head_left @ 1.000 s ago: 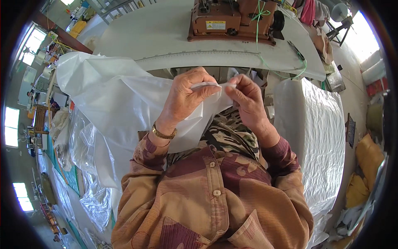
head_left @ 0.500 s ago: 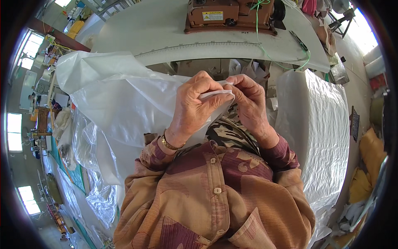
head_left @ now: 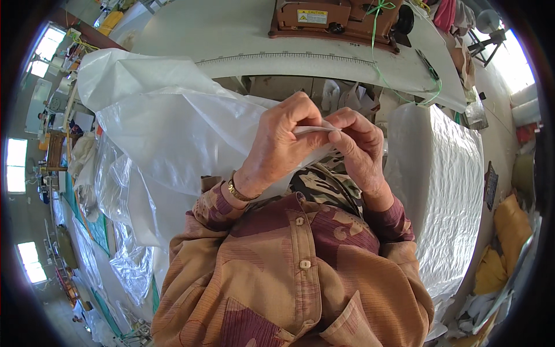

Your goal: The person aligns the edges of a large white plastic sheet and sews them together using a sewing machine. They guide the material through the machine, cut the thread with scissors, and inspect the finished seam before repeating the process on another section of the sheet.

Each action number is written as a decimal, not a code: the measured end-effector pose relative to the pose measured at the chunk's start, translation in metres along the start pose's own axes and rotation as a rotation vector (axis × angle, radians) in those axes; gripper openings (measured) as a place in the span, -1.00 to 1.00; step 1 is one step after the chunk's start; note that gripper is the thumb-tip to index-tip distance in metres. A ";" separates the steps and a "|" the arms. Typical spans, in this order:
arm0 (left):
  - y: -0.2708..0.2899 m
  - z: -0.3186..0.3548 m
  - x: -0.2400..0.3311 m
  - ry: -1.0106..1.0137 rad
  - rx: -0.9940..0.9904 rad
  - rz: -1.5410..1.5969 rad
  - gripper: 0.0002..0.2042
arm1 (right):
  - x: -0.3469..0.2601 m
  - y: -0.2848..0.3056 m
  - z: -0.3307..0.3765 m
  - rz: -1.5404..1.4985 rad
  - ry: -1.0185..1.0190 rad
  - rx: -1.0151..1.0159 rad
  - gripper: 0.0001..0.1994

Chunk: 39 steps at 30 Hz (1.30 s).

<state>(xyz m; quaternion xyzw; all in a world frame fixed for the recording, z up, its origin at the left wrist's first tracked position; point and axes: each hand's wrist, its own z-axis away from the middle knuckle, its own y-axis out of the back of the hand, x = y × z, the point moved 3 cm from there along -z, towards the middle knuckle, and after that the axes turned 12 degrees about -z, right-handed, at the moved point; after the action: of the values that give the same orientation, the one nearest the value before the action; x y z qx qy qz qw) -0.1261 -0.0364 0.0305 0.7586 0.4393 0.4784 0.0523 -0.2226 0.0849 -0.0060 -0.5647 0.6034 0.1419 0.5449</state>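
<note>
A large sheet of white plastic (head_left: pixel 179 124) spreads from my hands across to the left, its far corner lying by the table edge. My left hand (head_left: pixel 287 139) is closed, pinching the sheet's edge between thumb and fingers. Close against it, my right hand (head_left: pixel 361 144) pinches the same edge with thumb and index finger. The gripped edge looks folded into a narrow strip between the two hands. Both hands are held in front of my chest, above my camouflage-patterned lap (head_left: pixel 324 182).
Ahead stands a pale table (head_left: pixel 231 34) with a printed ruler line, a brown sewing machine (head_left: pixel 329 20), green thread (head_left: pixel 378 69) and small thread snips (head_left: pixel 426 63). To my right rises a stack of white plastic sheeting (head_left: pixel 445 196). Yellow cloth (head_left: pixel 509 237) lies at far right.
The view has tilted slightly, shifting the table and machine up and right. My fingertips have drawn together on the sheet's edge, and its flap between them now looks flatter.
</note>
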 end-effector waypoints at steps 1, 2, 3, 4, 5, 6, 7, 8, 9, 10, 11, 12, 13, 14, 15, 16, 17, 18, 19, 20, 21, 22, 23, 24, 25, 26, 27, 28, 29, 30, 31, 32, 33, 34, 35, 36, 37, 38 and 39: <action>0.002 -0.003 0.003 -0.056 0.013 -0.038 -0.68 | -0.002 -0.001 0.000 0.013 -0.013 -0.008 -0.88; 0.004 -0.005 0.005 -0.065 -0.029 -0.050 -0.67 | -0.005 -0.001 0.001 0.062 0.008 0.001 -0.89; 0.008 -0.009 0.008 -0.075 -0.069 -0.062 -0.64 | -0.009 0.000 0.002 0.117 0.012 0.018 -0.90; 0.012 -0.011 0.010 -0.084 -0.108 -0.073 -0.60 | -0.014 0.000 0.004 0.167 0.032 0.028 -0.92; 0.020 -0.016 0.009 -0.109 -0.190 -0.068 -0.49 | -0.020 -0.001 0.004 0.285 0.117 -0.012 -0.94; 0.026 -0.022 0.008 -0.126 -0.315 -0.050 -0.50 | -0.024 -0.003 0.006 0.331 0.146 -0.043 -0.95; 0.032 -0.026 0.005 -0.143 -0.440 -0.030 -0.50 | -0.029 -0.005 0.009 0.374 0.187 -0.076 -0.96; 0.037 -0.029 0.001 -0.164 -0.559 0.003 -0.50 | -0.034 -0.008 0.012 0.427 0.219 -0.101 -0.96; 0.039 -0.031 -0.006 -0.051 -0.711 0.036 -0.47 | -0.036 -0.010 0.015 0.400 0.223 -0.114 -0.93; 0.040 -0.036 -0.013 -0.078 -0.737 -0.020 -0.45 | -0.038 -0.013 0.017 0.383 0.216 -0.121 -0.88; 0.040 -0.041 -0.021 -0.100 -0.763 -0.074 -0.43 | -0.039 -0.015 0.020 0.364 0.205 -0.128 -0.83; 0.040 -0.045 -0.028 -0.113 -0.793 -0.131 -0.41 | -0.041 -0.018 0.022 0.345 0.202 -0.148 -0.78; 0.043 -0.044 -0.036 0.023 -0.844 -0.091 -0.39 | -0.042 -0.018 0.022 0.338 0.218 -0.160 -0.76; 0.045 -0.043 -0.042 0.069 -0.884 -0.137 -0.39 | -0.044 -0.018 0.022 0.388 0.263 -0.168 -0.81; 0.047 -0.043 -0.047 0.114 -0.925 -0.182 -0.39 | -0.046 -0.017 0.021 0.427 0.324 -0.209 -0.86; 0.049 -0.042 -0.051 0.161 -0.965 -0.228 -0.38 | -0.047 -0.015 0.020 0.454 0.371 -0.239 -0.90; 0.052 -0.041 -0.050 0.133 -0.980 -0.215 -0.41 | -0.048 -0.014 0.020 0.467 0.392 -0.261 -0.89; 0.056 -0.041 -0.049 0.105 -0.999 -0.201 -0.44 | -0.047 -0.010 0.019 0.478 0.400 -0.241 -0.89; 0.059 -0.040 -0.047 0.075 -1.019 -0.187 -0.46 | -0.046 -0.007 0.019 0.489 0.407 -0.219 -0.89; 0.063 -0.041 -0.045 0.068 -0.987 -0.166 -0.51 | -0.046 -0.005 0.019 0.485 0.422 -0.202 -0.89; 0.067 -0.040 -0.043 0.060 -0.956 -0.145 -0.56 | -0.044 -0.003 0.020 0.513 0.423 -0.173 -0.90; 0.070 -0.040 -0.040 0.054 -0.924 -0.124 -0.60 | -0.043 -0.001 0.020 0.523 0.430 -0.151 -0.91; 0.073 -0.039 -0.038 0.085 -0.942 -0.147 -0.66 | -0.042 0.001 0.021 0.532 0.436 -0.130 -0.92; 0.077 -0.038 -0.036 0.113 -0.959 -0.172 -0.71 | -0.040 0.002 0.021 0.585 0.409 -0.101 -0.93; 0.080 -0.038 -0.033 0.122 -0.975 -0.174 -0.76 | -0.039 0.004 0.021 0.640 0.386 -0.071 -0.93; 0.082 -0.039 -0.028 0.107 -0.929 -0.132 -0.79 | -0.038 0.006 0.021 0.672 0.363 -0.035 -0.94; 0.085 -0.041 -0.021 0.077 -0.883 -0.067 -0.82 | -0.036 0.009 0.020 0.714 0.298 0.047 -0.94; 0.086 -0.042 -0.015 0.109 -0.864 -0.039 -0.84 | -0.033 0.013 0.020 0.727 0.232 0.130 -0.94; 0.089 -0.042 -0.008 0.128 -0.867 -0.053 -0.87 | -0.032 0.017 0.020 0.725 0.181 0.205 -0.95; 0.091 -0.041 0.004 -0.006 -0.835 -0.047 -0.84 | -0.032 0.018 0.020 0.733 0.204 0.236 -0.95; 0.092 -0.037 0.016 -0.098 -0.820 -0.064 -0.80 | -0.032 0.020 0.022 0.731 0.243 0.264 -0.95; 0.092 -0.033 0.026 -0.170 -0.805 -0.087 -0.76 | -0.032 0.021 0.024 0.732 0.285 0.294 -0.95; 0.091 -0.026 0.033 -0.202 -0.820 -0.168 -0.70 | -0.033 0.021 0.026 0.745 0.335 0.275 -0.96; 0.092 -0.016 0.040 -0.206 -0.834 -0.257 -0.64 | -0.034 0.021 0.029 0.754 0.384 0.253 -0.96; 0.093 -0.010 0.045 -0.240 -0.822 -0.325 -0.58 | -0.036 0.021 0.032 0.749 0.434 0.239 -0.97; 0.093 -0.007 0.041 -0.157 -0.834 -0.313 -0.56 | -0.036 0.020 0.034 0.690 0.478 0.188 -0.97; 0.092 -0.005 0.038 -0.108 -0.824 -0.273 -0.55 | -0.037 0.019 0.037 0.621 0.519 0.150 -0.97; 0.092 -0.002 0.035 -0.051 -0.820 -0.255 -0.53 | -0.039 0.018 0.039 0.553 0.560 0.113 -0.98; 0.093 0.000 0.032 -0.095 -0.790 -0.295 -0.53 | -0.040 0.018 0.040 0.569 0.527 0.089 -0.97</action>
<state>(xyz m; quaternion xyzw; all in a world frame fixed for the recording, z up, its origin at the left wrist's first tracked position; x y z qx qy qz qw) -0.0638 -0.0702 0.0988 0.6304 0.3230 0.5620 0.4270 -0.2267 0.1434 0.0042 -0.3677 0.8607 0.1111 0.3341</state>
